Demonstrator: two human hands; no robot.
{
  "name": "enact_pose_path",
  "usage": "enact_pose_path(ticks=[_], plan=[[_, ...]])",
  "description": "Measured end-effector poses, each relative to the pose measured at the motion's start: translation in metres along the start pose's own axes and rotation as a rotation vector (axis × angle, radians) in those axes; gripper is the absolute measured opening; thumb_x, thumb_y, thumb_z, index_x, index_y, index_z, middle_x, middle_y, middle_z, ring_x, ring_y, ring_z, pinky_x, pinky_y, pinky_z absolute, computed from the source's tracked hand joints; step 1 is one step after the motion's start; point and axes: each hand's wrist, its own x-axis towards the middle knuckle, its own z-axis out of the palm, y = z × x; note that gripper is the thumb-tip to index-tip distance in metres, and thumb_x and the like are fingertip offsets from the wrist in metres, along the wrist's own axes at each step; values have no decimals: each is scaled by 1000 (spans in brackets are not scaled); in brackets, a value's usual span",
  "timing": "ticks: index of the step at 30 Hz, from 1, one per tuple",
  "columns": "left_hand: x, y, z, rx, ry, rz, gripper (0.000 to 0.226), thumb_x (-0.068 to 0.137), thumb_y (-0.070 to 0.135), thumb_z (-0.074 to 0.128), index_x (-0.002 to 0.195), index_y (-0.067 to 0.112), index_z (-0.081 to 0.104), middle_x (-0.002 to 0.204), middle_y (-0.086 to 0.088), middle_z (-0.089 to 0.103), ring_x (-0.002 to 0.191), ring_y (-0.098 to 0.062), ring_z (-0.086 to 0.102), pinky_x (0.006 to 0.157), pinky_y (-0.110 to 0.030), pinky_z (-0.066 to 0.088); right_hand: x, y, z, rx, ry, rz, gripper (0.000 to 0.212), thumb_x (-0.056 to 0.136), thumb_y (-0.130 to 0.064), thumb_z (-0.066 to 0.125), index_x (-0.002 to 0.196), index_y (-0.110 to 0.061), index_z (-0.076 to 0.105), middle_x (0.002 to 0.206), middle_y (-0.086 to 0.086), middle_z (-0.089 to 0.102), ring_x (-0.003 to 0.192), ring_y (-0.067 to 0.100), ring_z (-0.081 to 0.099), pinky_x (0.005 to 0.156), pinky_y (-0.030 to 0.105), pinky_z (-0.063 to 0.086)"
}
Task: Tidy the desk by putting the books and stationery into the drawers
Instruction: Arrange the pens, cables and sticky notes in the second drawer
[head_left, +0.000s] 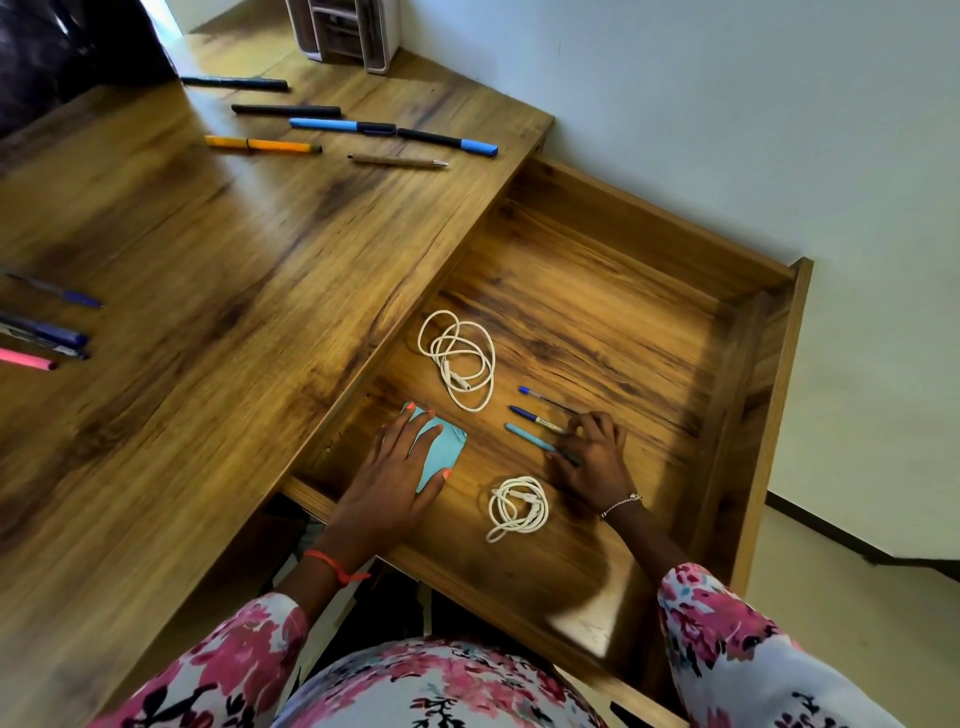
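A wooden drawer (758, 395) stands pulled out at the desk's right. Inside it my left hand (395, 467) lies flat on a light blue flat object (441, 452) near the desk edge, fingers spread over it. My right hand (592, 457) rests on the drawer floor with its fingertips on the near ends of three pens (535, 421) lying side by side. Two coiled white cables lie in the drawer: a large cable (457, 358) farther in and a small cable (517, 506) between my hands.
On the desk top (208, 260) several pens and markers (363, 130) lie at the far side, and more pens (47, 332) lie at the left edge. A small organiser box (348, 31) stands at the back by the white wall.
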Motion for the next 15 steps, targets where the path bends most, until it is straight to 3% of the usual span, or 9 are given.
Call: enact_pose_path(ticks=[6,9,12,15], plan=[[0,1,-1,-1,-9,1,91,81,70,-4,142,11,29,152,-9,22,136,-10,-4,111,-31,1,3,-3,-2,-16,-54,12,25,81,-28,66,100,-13,71,119,10,55,118,26,34,92,44,27],[-1,2,-3,-49,10,21,93,79,70,-9,141,11,31,152,-8,23,139,-12,-1,111,-31,3,3,-6,-5,-28,13,9,34,75,-39,68,96,-13,72,110,9,59,112,28,42,84,35,21],[-5,2,-10,-111,82,69,80,88,64,2,137,12,37,148,-8,31,137,-6,3,113,-33,8,10,-17,-12,17,117,-49,44,72,-53,56,87,-14,72,99,7,63,104,17,37,76,23,10],[-12,-8,-28,-88,174,107,63,94,54,14,134,13,40,145,-7,36,139,-9,9,116,-34,10,34,-40,-22,93,215,-120,39,73,-49,53,82,-15,70,95,7,65,102,15,42,82,26,19]])
